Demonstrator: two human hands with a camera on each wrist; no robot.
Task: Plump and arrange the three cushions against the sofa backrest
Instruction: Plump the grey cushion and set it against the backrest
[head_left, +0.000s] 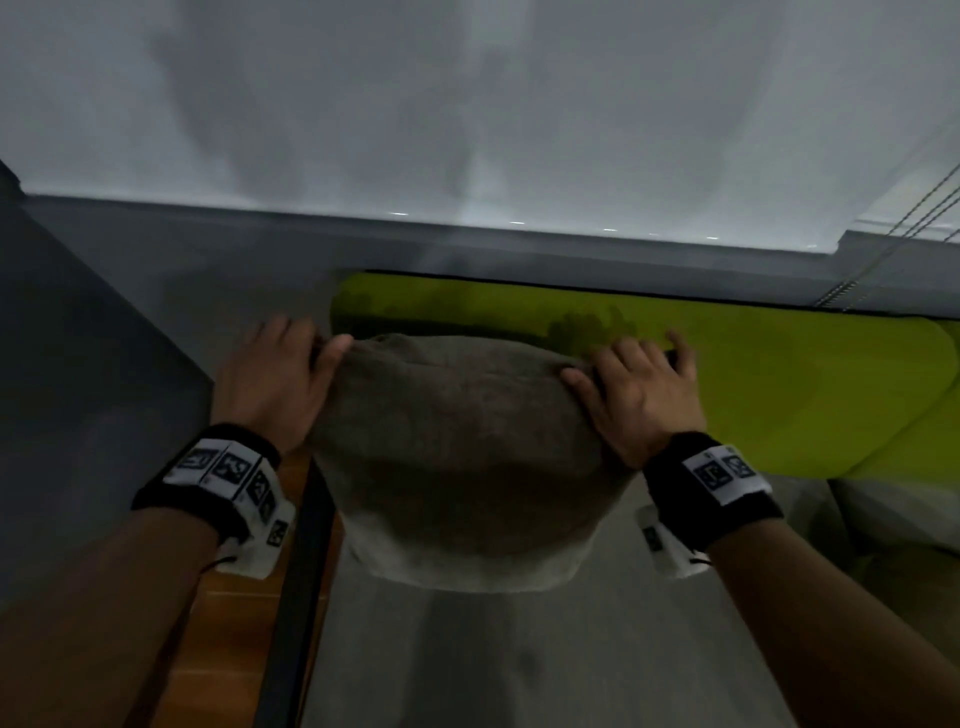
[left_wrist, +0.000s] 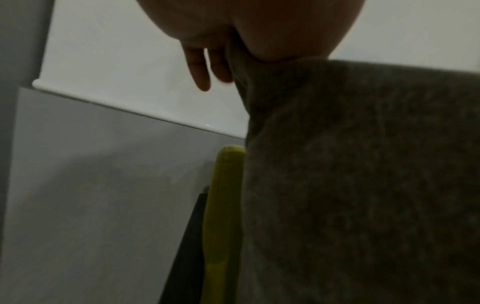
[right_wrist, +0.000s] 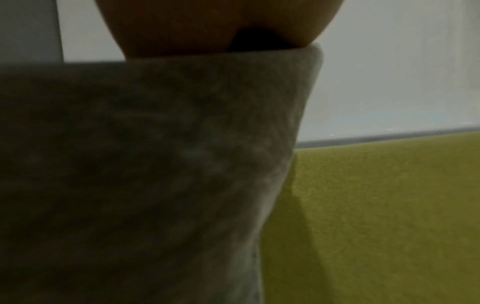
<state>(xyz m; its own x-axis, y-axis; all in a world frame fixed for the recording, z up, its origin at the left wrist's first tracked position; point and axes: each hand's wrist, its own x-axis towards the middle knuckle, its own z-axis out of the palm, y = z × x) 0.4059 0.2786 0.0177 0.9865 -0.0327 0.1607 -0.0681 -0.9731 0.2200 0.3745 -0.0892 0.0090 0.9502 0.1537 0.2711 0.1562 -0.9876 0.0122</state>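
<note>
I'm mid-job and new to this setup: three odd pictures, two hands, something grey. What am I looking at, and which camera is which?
There is no machine here: a person works with bare hands and wears three cameras. The big picture comes from the head and looks down. The left hand and right hand each grip an upper corner of a grey cushion, which stands in front of the green sofa backrest. The black bands with printed squares on the wrists hold the other two cameras. The left wrist view looks along the hand: fingers, grey fabric, and the backrest's edge. The right wrist view shows the same cushion close up, with green behind it. No other cushion is clearly visible.
</note>
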